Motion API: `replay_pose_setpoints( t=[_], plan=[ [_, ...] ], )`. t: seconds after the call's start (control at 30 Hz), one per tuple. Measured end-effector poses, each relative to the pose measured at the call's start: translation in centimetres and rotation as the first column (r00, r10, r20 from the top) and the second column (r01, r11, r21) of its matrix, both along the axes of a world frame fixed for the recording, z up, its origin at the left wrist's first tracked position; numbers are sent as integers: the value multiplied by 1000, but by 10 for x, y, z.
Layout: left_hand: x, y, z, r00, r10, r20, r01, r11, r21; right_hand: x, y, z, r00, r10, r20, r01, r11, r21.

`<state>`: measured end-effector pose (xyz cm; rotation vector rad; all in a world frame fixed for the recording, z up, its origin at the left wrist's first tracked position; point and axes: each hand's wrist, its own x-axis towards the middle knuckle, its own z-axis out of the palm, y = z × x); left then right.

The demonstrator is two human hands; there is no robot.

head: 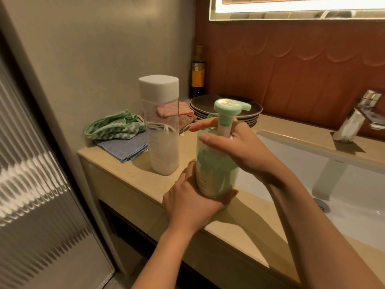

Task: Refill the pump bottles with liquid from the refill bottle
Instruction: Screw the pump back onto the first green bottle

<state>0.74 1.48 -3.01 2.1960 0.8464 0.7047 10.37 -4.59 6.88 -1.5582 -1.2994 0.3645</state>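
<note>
The left hand (187, 197) grips the green plastic pump bottle (216, 163) low down, the right hand (235, 147) curls round its neck, and a tall clear white-capped bottle (162, 130) stands at ten o'clock.

- The pump bottle's (216, 163) base lay hidden under the fingers (227, 198) of the left hand (193, 203), and its neck partly behind the right hand (239, 151).
- Lettering on the clear bottle (162, 126) was too blurred to read.
- The dark bottle's (198, 76) label was too dim to make out.
- The plates (204, 104) were partly covered by the pump bottle.
- The top edge cut off the mirror (291, 7), and the right edge the sink (354, 195).
</note>
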Motion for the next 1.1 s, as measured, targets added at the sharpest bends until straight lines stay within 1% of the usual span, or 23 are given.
replay_pose_setpoints(
  t=[0.13, 0.27, 0.33, 0.47, 0.53, 0.63, 0.7, 0.8, 0.93, 0.97, 1.03, 1.1],
  plan=[
    [0, 1, -1, 1000, -19, -9, 19, 1000, -17, 2, -7, 1, 1000, 17, -1, -17, 999, -44],
    [-2, 0, 2, 999, -39, 19, 39, 999, -13, 7, -19, 0, 993, 99, -67, -103, 993, -51],
    [-2, 0, 3, 999, -41, 32, 41, 999, -15, 9, -21, -1, 994, 89, -69, -94, 993, -65],
    [-2, -1, 4, 999, -28, 39, 29, 1000, -2, 8, -18, -3, 997, -59, 43, 59, 998, -6],
    [-2, -1, 4, 999, -27, 42, 27, 1000, 3, 6, -16, 1, 989, -128, 75, 128, 992, 4],
    [-1, 1, 3, 999, -21, 46, 21, 1000, 12, 3, -9, 7, 944, -264, 196, 276, 961, -32],
    [-1, 1, 2, 999, -19, 38, 19, 1000, 5, -1, -3, 8, 905, -329, 271, 345, 939, -11],
    [-2, 1, 1, 998, -20, 61, 19, 1000, 21, -6, 4, 6, 885, -352, 306, 380, 925, -34],
    [-2, 2, 1, 996, -34, 77, 31, 999, 44, -4, -1, 2, 908, -251, 334, 300, 949, -101],
    [-2, 2, 1, 996, -39, 80, 35, 998, 55, -3, -4, 2, 933, -196, 301, 245, 961, -132],
    [-1, 2, 0, 995, -41, 86, 36, 998, 61, -1, -11, 1, 988, -46, 149, 68, 986, -149],
    [-1, 2, 1, 996, -47, 81, 44, 999, 28, 3, -17, 2, 998, 61, 11, -59, 989, -132]
  ],
)
